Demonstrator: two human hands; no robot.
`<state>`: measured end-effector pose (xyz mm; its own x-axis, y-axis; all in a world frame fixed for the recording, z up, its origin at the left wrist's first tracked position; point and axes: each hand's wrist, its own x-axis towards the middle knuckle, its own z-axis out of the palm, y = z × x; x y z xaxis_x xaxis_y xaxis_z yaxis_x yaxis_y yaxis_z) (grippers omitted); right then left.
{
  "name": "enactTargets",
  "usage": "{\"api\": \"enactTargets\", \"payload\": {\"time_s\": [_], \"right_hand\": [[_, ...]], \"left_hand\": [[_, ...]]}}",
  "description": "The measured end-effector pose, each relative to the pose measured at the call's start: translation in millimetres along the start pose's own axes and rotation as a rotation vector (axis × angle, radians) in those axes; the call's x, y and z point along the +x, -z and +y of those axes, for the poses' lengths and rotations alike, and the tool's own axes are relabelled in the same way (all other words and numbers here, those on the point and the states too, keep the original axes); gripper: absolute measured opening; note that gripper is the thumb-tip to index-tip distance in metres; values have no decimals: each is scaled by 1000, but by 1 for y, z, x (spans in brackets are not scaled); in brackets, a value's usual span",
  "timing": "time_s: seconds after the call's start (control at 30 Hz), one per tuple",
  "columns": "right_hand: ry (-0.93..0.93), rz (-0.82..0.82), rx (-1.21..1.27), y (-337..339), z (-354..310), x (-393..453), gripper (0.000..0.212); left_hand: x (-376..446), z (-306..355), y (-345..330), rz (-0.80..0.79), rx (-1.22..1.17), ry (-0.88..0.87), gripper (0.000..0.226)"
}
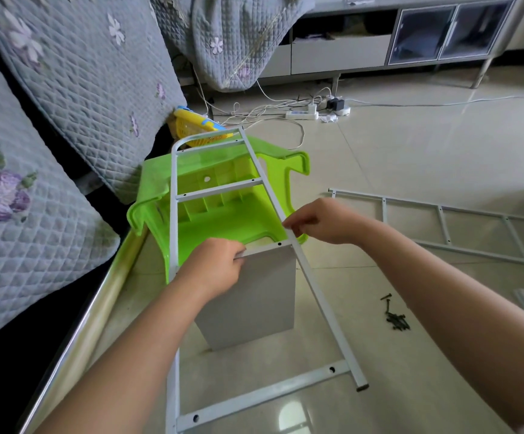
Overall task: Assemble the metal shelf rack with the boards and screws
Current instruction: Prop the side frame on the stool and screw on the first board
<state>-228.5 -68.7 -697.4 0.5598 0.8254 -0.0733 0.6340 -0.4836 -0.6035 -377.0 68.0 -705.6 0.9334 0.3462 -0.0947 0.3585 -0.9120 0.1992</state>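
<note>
White metal side frame (245, 186) leans over an upturned green plastic stool (223, 214), foot end on the tiled floor. Left hand (213, 270) grips the top edge of a grey board (254, 296) held against the frame's crossbar. Right hand (320, 220) pinches the frame's right rail just above the board. Second side frame (442, 227) lies flat on the floor right of the stool. Black screws (395, 317) piled right of the board.
</note>
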Motion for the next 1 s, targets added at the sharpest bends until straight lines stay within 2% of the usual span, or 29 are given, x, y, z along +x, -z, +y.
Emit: {"api": "enactTargets", "payload": {"time_s": [0.1, 0.23, 0.47, 0.57, 0.67, 1.0], "right_hand": [[-33, -28, 182, -1, 5, -3, 40], [-39, -56, 226, -3, 11, -2, 43], [-79, -40, 288, -2, 20, 1, 45], [-140, 32, 226, 2, 33, -1, 41], [-244, 55, 124, 6, 56, -11, 35], [-704, -223, -312, -51, 175, -66, 29]], "left_hand": [[-2, 5, 1, -6, 9, 4, 41], [-1, 14, -2, -15, 36, -60, 21], [2, 33, -5, 81, -109, -103, 36], [7, 44, -5, 170, -172, -137, 43], [18, 57, -7, 170, -131, -153, 46], [62, 78, -16, -11, 26, -120, 53]]}}
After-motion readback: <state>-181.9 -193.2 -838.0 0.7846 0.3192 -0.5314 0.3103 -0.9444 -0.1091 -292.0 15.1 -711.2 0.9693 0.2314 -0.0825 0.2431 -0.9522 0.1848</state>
